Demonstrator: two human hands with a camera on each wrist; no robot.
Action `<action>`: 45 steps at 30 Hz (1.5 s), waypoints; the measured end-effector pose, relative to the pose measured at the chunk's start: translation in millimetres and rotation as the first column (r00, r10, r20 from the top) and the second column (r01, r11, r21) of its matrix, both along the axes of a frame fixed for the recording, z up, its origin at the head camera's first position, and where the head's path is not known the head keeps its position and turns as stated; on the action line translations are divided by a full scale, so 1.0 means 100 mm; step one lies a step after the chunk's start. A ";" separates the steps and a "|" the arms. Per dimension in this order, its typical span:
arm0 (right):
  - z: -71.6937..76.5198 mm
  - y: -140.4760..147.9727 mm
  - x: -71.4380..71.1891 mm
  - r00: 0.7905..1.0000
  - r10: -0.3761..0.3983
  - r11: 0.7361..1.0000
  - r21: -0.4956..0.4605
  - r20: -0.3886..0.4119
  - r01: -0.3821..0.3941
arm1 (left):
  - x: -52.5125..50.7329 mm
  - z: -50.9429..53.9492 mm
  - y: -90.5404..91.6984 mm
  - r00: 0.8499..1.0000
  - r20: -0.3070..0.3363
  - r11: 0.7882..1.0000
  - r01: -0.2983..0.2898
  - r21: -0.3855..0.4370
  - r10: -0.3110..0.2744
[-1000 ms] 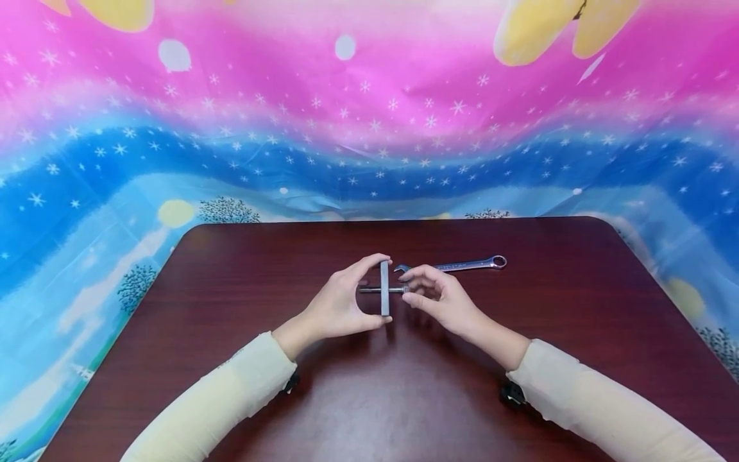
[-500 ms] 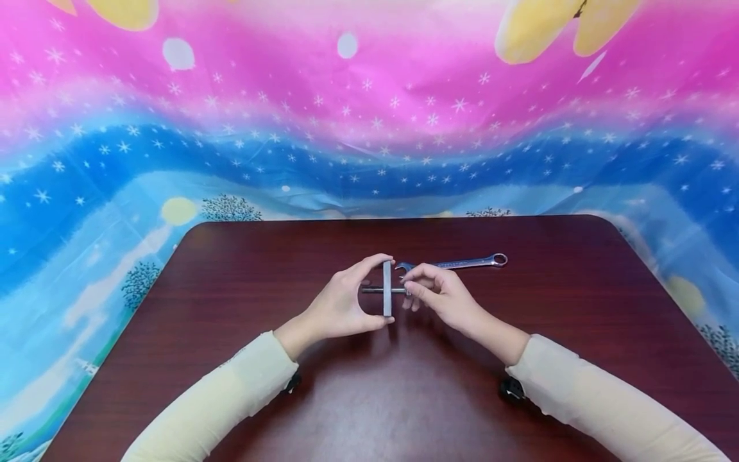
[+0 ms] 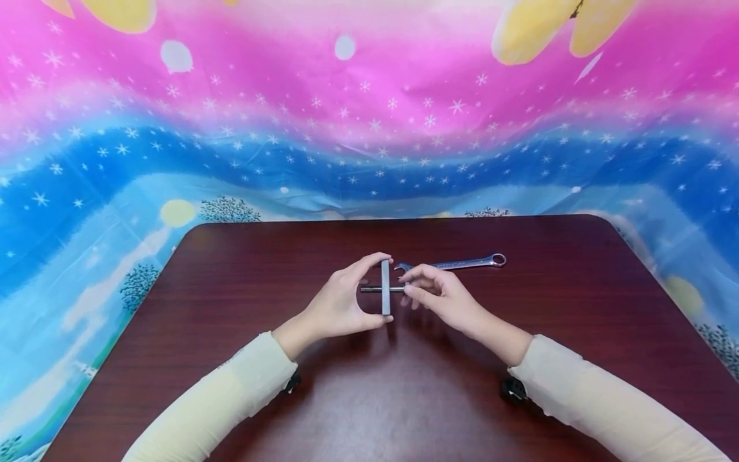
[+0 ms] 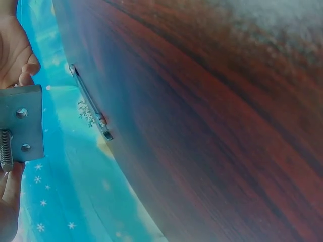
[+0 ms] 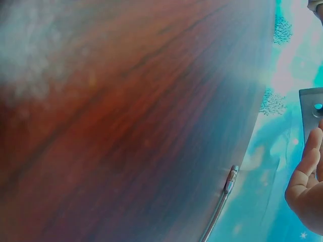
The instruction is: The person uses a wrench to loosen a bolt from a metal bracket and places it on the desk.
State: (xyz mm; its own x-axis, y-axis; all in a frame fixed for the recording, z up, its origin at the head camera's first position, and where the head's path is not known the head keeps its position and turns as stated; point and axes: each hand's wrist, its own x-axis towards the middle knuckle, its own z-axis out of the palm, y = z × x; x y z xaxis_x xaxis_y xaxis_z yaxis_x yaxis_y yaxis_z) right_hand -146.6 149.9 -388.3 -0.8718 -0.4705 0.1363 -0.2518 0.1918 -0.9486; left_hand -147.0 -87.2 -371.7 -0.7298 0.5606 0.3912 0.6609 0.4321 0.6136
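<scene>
Near the table's middle, my left hand [image 3: 335, 301] grips a grey metal plate [image 3: 385, 287] by two opposite edges, between fingers and thumb. A bolt [image 3: 369, 289] runs through the plate, its shank sticking out towards my left palm. With thumb and fingertips, my right hand [image 3: 447, 298] pinches the bolt at its other end, largely covering the head. The left wrist view shows the bolt's threaded end [image 4: 6, 151] and round holes in the plate [image 4: 33, 133]. In the right wrist view, the plate [image 5: 307, 108] is partly cut off beside my right fingers [image 5: 305, 171].
A combination wrench [image 3: 473, 263] lies on the dark wooden table [image 3: 260, 256], just behind my right hand. Its open end is close to my right fingertips. A patterned pink and blue cloth [image 3: 369, 128] hangs behind the table.
My right thumb and fingers have shifted round the bolt's head, the thumb going up and then slightly down. My left hand keeps the plate in nearly the same place.
</scene>
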 end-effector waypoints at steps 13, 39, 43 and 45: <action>0.04 -0.01 -0.02 0.998 -0.024 0.999 0.042 -0.057 0.027 | 0.01 0.00 -0.01 1.000 -0.006 1.000 -0.010 -0.011 0.010; 0.05 -0.01 0.10 0.999 -0.031 0.999 0.034 -0.023 0.032 | 0.15 0.08 -0.01 0.999 0.018 1.000 -0.026 -0.011 0.027; 0.04 -0.02 0.13 0.995 -0.046 0.998 0.043 -0.087 0.050 | 0.17 0.06 -0.01 0.999 0.018 0.999 -0.040 -0.015 0.040; 0.03 -0.02 0.14 0.994 -0.053 0.997 0.044 -0.097 0.058 | 0.17 0.05 -0.01 0.999 0.015 0.999 -0.046 -0.014 0.046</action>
State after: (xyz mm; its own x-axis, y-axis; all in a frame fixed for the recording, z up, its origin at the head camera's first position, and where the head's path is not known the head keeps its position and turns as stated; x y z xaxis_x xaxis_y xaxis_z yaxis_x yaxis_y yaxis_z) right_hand -132.6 147.8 -385.4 -0.8806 -0.4297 0.1997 -0.3292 0.2516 -0.9101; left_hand -130.4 -88.1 -366.8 -0.7610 0.5312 0.3725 0.6305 0.4701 0.6177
